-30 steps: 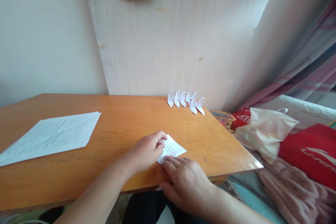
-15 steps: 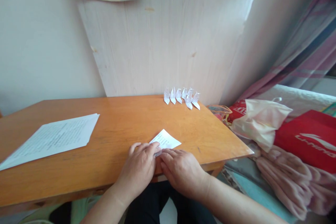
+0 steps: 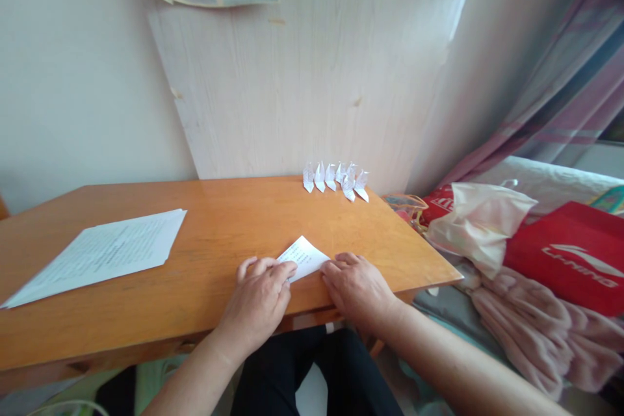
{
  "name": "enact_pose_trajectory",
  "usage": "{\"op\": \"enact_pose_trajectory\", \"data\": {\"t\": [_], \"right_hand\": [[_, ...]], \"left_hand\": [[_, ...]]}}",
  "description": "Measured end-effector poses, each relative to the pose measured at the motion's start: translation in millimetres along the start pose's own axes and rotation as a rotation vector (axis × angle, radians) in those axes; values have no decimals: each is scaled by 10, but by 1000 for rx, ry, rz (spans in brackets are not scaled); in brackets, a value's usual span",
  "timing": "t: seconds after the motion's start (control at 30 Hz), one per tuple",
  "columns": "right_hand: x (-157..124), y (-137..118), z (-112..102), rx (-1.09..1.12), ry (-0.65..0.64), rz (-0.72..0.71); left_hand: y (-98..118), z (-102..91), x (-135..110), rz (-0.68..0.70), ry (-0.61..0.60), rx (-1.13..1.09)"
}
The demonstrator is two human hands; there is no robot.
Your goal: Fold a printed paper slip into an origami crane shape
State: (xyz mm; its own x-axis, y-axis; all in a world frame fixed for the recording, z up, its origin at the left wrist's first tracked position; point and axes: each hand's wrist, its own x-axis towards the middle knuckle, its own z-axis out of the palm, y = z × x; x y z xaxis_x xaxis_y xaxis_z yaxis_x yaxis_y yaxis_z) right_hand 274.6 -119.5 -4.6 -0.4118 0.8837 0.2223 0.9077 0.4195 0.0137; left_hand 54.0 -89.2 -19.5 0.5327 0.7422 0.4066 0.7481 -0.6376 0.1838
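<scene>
A small folded sheet of paper (image 3: 304,257) with printed lines lies at the table's front edge, one corner pointing away from me. My left hand (image 3: 260,296) has its curled fingers on the paper's left side, the thumb and index finger pressing near its lower edge. At the right corner of the sheet, my right hand (image 3: 358,286) touches the paper with bent fingers. The undersides of both hands, and the paper's near corner, are partly hidden.
Several folded white paper figures (image 3: 335,179) stand at the table's back right. A stack of printed sheets (image 3: 107,253) lies on the left of the wooden table (image 3: 234,214). Right of the table are a red bag (image 3: 575,253), a white bag (image 3: 478,227) and a pink blanket (image 3: 526,325).
My right hand has slid right, away from my left hand, along the paper to its right corner. More of the paper shows between the hands. My left hand has barely moved.
</scene>
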Motion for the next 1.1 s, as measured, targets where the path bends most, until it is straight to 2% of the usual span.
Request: {"op": "enact_pose_trajectory", "data": {"t": [0.13, 0.3, 0.43, 0.57, 0.7, 0.97, 1.1], "right_hand": [[-48, 124, -52, 4, 20, 79], [-95, 222, 1, 136, 52, 153], [-101, 250, 103, 221, 148, 88], [-123, 227, 121, 240, 70, 9], [-226, 52, 84, 212, 97, 6], [-437, -538, 190, 266, 105, -73], [-430, -618, 134, 355, 83, -150]], "left_hand": [[-17, 7, -6, 10, -3, -2], [-9, -5, -24, 54, -33, -29], [10, -4, -36, 80, -42, -21], [7, 9, -42, 70, -47, 13], [-9, 36, -28, 29, -47, 40], [2, 49, 69, -69, -66, 62], [-70, 44, 94, -43, -108, 35]]}}
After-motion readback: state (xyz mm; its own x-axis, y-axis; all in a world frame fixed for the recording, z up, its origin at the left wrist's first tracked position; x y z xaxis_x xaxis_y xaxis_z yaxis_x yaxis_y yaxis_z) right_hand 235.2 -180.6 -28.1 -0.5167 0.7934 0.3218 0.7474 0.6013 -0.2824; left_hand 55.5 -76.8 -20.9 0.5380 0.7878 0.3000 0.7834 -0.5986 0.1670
